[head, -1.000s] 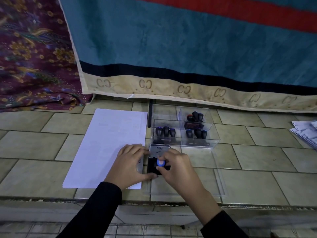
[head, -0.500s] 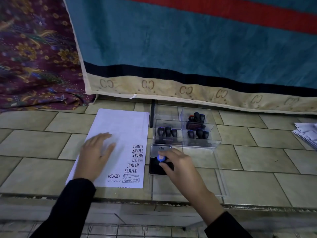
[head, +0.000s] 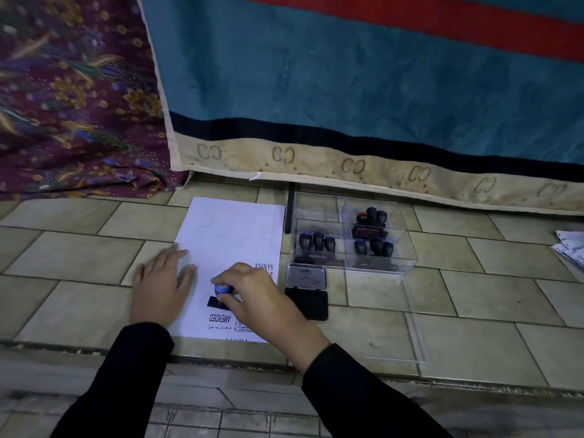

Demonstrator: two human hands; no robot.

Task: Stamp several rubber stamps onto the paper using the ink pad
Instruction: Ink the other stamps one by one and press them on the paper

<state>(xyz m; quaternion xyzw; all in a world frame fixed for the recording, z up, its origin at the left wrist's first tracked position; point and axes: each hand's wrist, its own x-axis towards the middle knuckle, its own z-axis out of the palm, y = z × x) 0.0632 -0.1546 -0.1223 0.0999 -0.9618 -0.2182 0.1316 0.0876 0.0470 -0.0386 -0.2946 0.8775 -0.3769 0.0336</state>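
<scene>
home interior, tiled floor (head: pixel 474 292), patterned fabric (head: pixel 72 96), teal blanket (head: pixel 347 74) hanging behind

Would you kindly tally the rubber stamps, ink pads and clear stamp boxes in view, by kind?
Clear box: 1
Ink pad: 1
Rubber stamps: 10 (9 boxed, 1 gripped by the right hand)
Total: 12

Free tiles (head: pixel 72 257) are shown left of paper (head: pixel 230 229); the right is obstructed by ink pad (head: pixel 306 292) and seemingly open-topped stamp box (head: pixel 379 268).
</scene>
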